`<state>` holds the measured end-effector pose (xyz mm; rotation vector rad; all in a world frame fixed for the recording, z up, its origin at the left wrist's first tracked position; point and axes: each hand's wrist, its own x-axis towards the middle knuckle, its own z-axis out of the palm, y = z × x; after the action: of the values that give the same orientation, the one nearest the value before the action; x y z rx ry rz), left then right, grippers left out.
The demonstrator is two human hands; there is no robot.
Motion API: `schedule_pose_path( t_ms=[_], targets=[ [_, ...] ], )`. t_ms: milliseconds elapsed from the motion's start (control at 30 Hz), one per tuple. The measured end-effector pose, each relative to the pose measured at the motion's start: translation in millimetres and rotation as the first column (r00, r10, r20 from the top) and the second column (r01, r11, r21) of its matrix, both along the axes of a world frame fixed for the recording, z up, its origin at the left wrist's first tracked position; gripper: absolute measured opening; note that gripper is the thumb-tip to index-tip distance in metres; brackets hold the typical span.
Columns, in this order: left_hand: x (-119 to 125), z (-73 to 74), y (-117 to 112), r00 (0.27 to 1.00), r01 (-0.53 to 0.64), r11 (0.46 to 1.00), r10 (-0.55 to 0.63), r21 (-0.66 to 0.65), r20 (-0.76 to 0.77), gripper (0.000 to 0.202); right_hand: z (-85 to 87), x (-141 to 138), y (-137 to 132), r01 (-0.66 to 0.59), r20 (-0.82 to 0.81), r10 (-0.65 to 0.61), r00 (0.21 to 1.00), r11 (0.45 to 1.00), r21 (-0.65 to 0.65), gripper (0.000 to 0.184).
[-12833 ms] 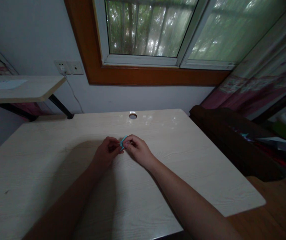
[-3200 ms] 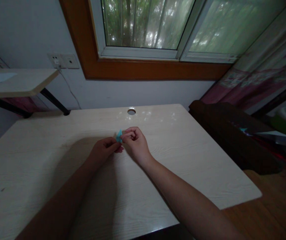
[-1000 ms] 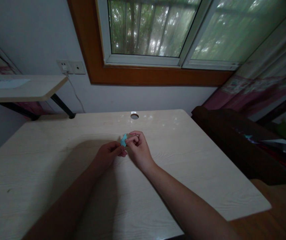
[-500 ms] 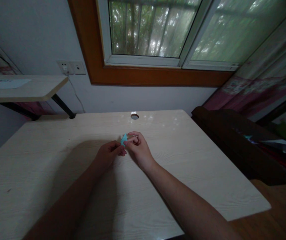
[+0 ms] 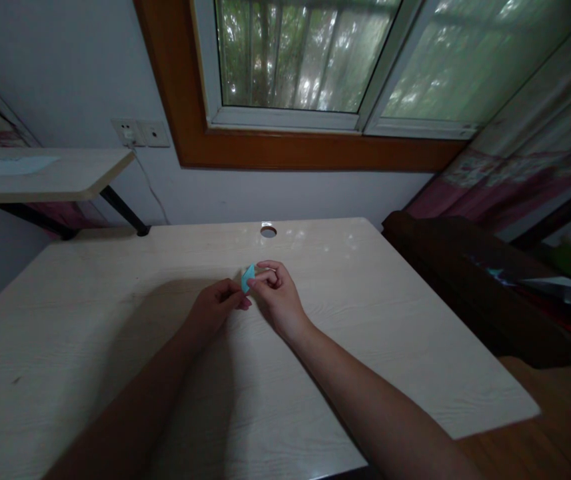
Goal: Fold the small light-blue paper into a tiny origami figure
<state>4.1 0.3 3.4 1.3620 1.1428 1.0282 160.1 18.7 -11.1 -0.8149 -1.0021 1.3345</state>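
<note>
A small blue piece, seemingly folded paper, was held above the table, on the near side of the round cable hole and slightly left of it. The right hand, nearer the hole, had the firmer claim, with thumb and forefinger drawn narrow on the piece's right edge and the other fingers curled in. The left hand, farther from the hole and to its left, brought its fingers nearly closed to the piece's lower end; whether they gripped it could not be told. The piece stood on end, its long axis tilted up toward the hole.
</note>
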Motion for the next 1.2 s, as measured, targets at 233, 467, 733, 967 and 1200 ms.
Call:
schedule_pose_path(
  t_ms=[233,467,733,967,1200],
  targets=[
    [-0.5,-2.3,-0.5,1.000,-0.008,1.000,0.008,-0.001,0.001,0.014,0.2,-0.1,-0.8,0.027,0.014,-0.027,1.000,0.999,0.019,0.037],
    [0.3,3.4,-2.4,1.000,-0.021,1.000,0.021,0.003,-0.015,0.019,0.4,3.4,3.1,0.085,0.022,-0.086,0.996,0.996,0.011,0.036],
    [-1.1,-1.0,-0.4,0.991,0.005,0.997,0.005,0.074,-0.137,0.026,-0.9,0.0,-0.7,-0.020,0.028,0.020,0.999,1.000,-0.002,0.038],
    [-2.9,-2.6,-1.5,0.990,0.025,0.998,-0.017,0.063,-0.137,0.024,2.8,-0.9,-4.9,-0.021,0.063,0.019,0.998,0.999,0.028,0.032],
    [-2.6,0.4,-1.6,0.994,0.034,0.999,-0.031,0.023,-0.103,0.022,2.0,-3.9,-9.9,0.032,0.118,-0.043,0.992,0.995,0.092,0.027]
  ],
)
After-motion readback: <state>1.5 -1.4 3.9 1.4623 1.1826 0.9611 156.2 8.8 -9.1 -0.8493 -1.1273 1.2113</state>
